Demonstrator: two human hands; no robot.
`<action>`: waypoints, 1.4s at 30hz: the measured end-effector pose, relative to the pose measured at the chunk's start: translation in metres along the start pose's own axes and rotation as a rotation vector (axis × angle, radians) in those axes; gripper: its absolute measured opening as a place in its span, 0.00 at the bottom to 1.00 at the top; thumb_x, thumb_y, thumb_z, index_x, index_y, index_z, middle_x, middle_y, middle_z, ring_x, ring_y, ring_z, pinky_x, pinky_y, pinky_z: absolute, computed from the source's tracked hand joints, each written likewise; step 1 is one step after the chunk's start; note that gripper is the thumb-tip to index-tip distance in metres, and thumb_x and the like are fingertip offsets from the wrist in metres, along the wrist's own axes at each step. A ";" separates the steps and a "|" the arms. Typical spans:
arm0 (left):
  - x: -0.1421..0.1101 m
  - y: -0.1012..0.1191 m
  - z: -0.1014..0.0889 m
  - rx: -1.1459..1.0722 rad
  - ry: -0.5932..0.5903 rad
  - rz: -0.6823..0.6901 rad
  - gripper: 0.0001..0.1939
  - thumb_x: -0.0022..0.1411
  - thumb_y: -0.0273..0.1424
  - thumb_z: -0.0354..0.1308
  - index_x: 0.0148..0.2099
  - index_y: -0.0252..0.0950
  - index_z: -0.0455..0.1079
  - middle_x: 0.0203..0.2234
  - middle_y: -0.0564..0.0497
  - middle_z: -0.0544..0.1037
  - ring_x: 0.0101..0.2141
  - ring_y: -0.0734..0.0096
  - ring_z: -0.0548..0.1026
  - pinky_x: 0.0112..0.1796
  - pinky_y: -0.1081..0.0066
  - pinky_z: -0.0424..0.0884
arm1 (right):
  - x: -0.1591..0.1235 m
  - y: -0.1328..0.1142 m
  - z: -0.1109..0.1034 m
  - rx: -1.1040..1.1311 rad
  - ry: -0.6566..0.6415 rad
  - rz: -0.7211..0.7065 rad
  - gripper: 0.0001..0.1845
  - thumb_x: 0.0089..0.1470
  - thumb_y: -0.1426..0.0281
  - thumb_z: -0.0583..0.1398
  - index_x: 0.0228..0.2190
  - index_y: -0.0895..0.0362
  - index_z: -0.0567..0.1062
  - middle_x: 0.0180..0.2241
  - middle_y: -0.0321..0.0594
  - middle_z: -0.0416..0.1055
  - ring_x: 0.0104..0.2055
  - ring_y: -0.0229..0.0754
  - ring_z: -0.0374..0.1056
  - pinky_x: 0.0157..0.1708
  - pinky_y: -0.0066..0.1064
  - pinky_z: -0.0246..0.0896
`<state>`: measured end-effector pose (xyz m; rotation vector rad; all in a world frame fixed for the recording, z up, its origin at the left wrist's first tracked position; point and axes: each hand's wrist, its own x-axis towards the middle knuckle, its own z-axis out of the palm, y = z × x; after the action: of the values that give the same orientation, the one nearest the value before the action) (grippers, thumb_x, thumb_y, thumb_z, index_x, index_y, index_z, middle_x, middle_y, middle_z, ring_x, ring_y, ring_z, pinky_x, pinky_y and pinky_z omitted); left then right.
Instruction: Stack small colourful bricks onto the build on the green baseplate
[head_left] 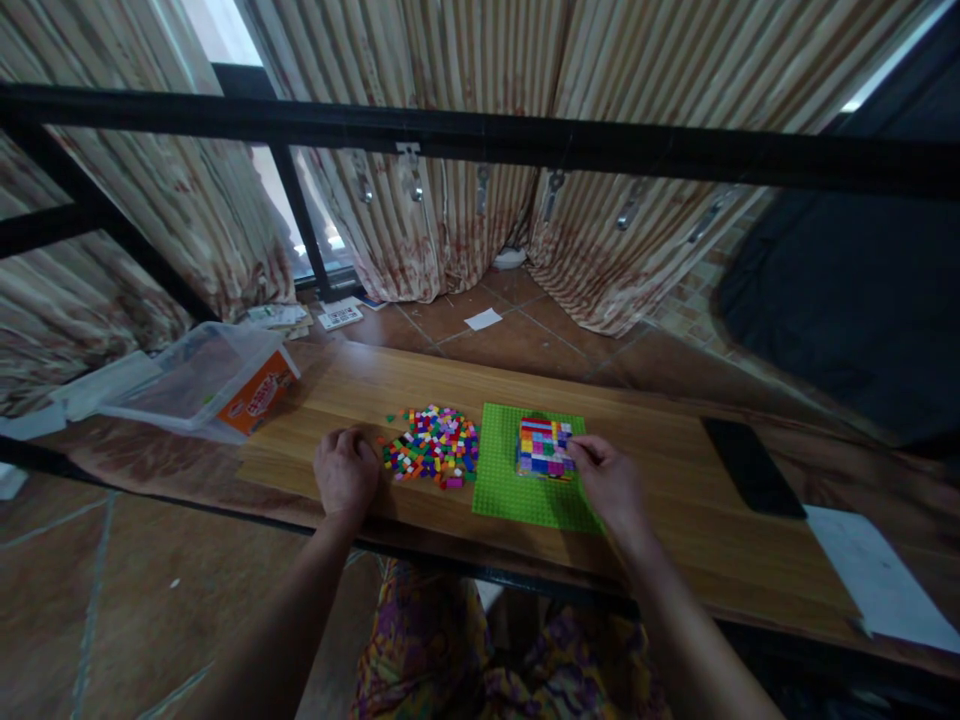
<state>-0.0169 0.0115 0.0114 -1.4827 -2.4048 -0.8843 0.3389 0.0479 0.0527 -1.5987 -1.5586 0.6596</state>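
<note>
On the wooden board lies a green baseplate point(499, 490), and a block built of many-coloured toy bricks point(544, 447) stands on it. My right hand point(609, 482) is at the right side of this block, thumb and forefinger pinched together at its edge. Whatever is between those fingertips is too small to make out. A heap of loose small bricks point(433, 445) in mixed colours lies left of the baseplate. Beside the heap's left edge my left hand point(346, 472) rests on the board with its fingers curled under, so what they hold, if anything, is hidden.
A clear plastic box point(202, 375) with an orange label sits at the board's left end. To the right are a black phone-like slab point(752, 467) and a white sheet of paper point(885, 575). A dark metal rail point(480, 135) crosses in front of striped curtains point(450, 60).
</note>
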 end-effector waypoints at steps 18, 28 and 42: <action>0.000 0.002 -0.002 -0.018 -0.010 -0.013 0.13 0.58 0.29 0.48 0.41 0.34 0.73 0.38 0.41 0.74 0.42 0.55 0.71 0.47 0.59 0.66 | 0.009 0.016 0.016 0.392 0.134 0.298 0.22 0.29 0.58 0.71 0.28 0.57 0.76 0.24 0.36 0.74 0.26 0.39 0.68 0.27 0.30 0.61; 0.000 -0.001 0.001 -0.004 -0.003 0.007 0.13 0.60 0.29 0.48 0.40 0.33 0.73 0.37 0.41 0.74 0.41 0.56 0.71 0.46 0.59 0.67 | 0.011 0.011 0.015 0.492 0.093 0.406 0.24 0.25 0.60 0.72 0.27 0.57 0.75 0.24 0.35 0.74 0.25 0.38 0.67 0.25 0.29 0.60; -0.002 0.001 0.002 0.014 -0.004 -0.026 0.13 0.59 0.28 0.49 0.40 0.34 0.74 0.37 0.43 0.74 0.40 0.58 0.71 0.45 0.62 0.67 | -0.052 -0.052 0.052 0.249 -0.099 -0.171 0.08 0.54 0.64 0.59 0.31 0.54 0.76 0.31 0.37 0.74 0.33 0.39 0.68 0.35 0.31 0.63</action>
<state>-0.0153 0.0113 0.0097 -1.4531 -2.4330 -0.8689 0.2608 0.0029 0.0585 -1.2505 -1.5949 0.8137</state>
